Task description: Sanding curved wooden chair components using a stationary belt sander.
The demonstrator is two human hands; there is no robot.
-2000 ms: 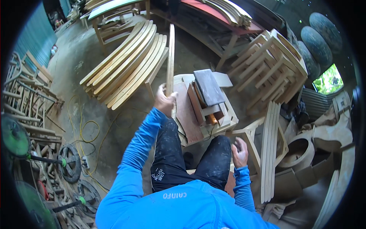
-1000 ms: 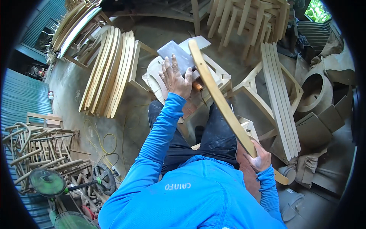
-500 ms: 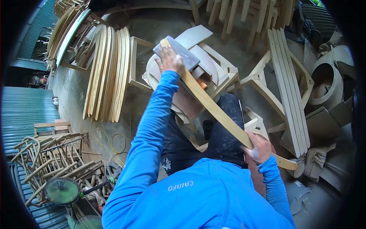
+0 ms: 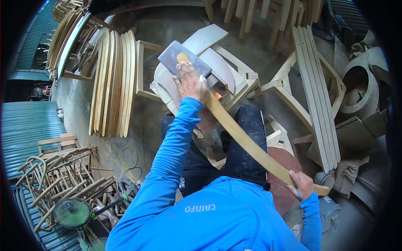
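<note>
A long, gently curved wooden slat (image 4: 245,140) runs diagonally from a flat grey pad at the far end to my right side. My left hand (image 4: 191,81) holds it near the far end, fingers extended over the wood and thumb at its edge. Beneath that end is the grey rectangular pad (image 4: 171,55), with a small orange part (image 4: 217,96) beside its support. Near the slat's other end, my right hand (image 4: 302,184) is closed around the wood. What lies between the slat's underside and the pad is hidden.
Around the pad stands a wooden frame with pale boards (image 4: 207,37). Curved slats (image 4: 112,83) are stacked at left; straight slats (image 4: 316,96) rest on a frame at right. A green fan (image 4: 73,212) and piled wooden parts (image 4: 54,180) occupy the lower left. A yellow cord (image 4: 130,157) lies on the floor.
The slat has slid toward me and to the right, its far tip drawing back across the pad. Both hands have moved the same way with it.
</note>
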